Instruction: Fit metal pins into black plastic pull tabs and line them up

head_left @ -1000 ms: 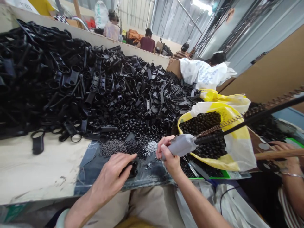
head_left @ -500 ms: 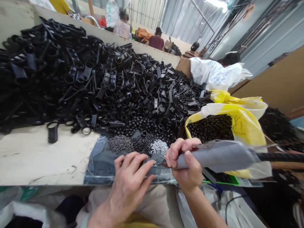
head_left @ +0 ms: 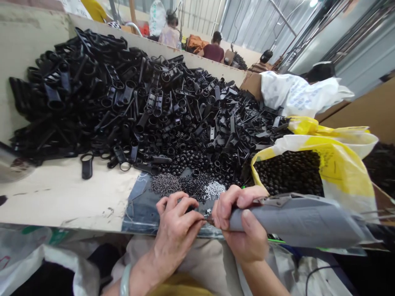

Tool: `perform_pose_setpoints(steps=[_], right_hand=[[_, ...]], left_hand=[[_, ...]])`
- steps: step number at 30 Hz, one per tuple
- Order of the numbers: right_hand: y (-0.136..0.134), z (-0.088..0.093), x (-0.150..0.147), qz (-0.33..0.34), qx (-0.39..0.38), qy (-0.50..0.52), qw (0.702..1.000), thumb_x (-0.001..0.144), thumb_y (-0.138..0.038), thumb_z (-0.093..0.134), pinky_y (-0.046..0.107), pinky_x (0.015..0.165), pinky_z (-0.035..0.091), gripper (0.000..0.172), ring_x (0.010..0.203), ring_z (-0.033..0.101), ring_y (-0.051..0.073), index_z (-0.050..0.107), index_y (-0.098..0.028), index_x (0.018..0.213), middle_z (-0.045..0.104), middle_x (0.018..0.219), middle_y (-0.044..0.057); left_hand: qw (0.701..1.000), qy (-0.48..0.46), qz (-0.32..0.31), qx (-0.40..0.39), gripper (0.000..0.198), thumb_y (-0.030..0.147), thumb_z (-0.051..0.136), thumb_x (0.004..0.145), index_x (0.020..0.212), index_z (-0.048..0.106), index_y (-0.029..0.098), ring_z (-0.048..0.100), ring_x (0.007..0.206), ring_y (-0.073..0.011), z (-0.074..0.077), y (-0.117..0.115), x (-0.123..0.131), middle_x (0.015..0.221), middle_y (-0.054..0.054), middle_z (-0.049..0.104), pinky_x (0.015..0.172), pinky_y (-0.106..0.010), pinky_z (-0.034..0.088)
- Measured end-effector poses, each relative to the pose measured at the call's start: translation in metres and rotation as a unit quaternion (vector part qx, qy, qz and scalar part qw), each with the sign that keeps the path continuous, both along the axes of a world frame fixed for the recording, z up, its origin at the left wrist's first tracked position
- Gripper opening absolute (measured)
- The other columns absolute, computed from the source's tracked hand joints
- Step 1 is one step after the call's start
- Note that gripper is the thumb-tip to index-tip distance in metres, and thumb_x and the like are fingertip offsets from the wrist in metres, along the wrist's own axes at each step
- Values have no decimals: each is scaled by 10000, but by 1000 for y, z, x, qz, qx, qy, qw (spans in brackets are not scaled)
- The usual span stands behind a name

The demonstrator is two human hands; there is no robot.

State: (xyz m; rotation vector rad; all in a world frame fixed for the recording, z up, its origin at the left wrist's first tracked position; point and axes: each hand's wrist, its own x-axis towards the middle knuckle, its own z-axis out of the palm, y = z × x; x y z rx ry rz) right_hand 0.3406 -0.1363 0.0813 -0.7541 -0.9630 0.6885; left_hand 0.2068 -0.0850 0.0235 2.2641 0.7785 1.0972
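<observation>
My right hand is wrapped around a grey electric screwdriver, held nearly level with its tip toward the left. At that tip my left hand pinches with thumb and forefinger; whatever lies between them is too small to make out. A few silver screws show just above the tip. Beyond my hands lie small heaps on a dark blue mat: silver screws, black small parts and grey-brown small parts.
A big pile of black plastic parts covers the back of the bench. On the right stands a yellow-and-white bag of dark round pieces, with a white plastic bag behind it. Several people sit in the background.
My left thumb and forefinger have closed together at the screwdriver's tip; they were apart before. The view has swung left, so everything on the bench sits further right.
</observation>
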Motion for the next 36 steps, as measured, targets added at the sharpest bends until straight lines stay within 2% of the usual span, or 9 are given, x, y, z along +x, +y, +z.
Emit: perform_pose_setpoints(steps=[13,21,28,36], right_hand=[[-6,-13,-2,5,-16,-39,999,1008,-384,635,252,500,418,193,533,464,114,469,-289,985,557,777,-63],[-4,-7,-1,3,-4,-37,999,1019,-361,613,250,486,413,163,515,443,111,470,-292,985,563,768,-73],[-3,-6,-1,-5,13,-28,1000,1023,-346,609,243,499,435,150,517,453,106,475,-286,993,571,764,-68],[-3,-7,-4,-5,-4,-33,999,1014,-362,610,247,490,422,167,505,439,113,461,-295,980,554,757,-78]], left_hand=[[997,70,-27,-18,186,139,731,902,745,702,234,565,1005,-248,6,-2,0,915,13,709,886,-474,264],[996,85,-16,-31,147,154,702,908,799,717,251,547,1042,-257,13,-3,0,949,5,680,904,-494,258],[996,65,-10,-58,164,119,724,876,821,735,273,545,996,-241,12,-2,-1,909,19,673,870,-471,267],[995,83,-16,-44,170,132,713,892,762,713,242,530,948,-229,10,-3,-3,872,10,647,843,-463,270]])
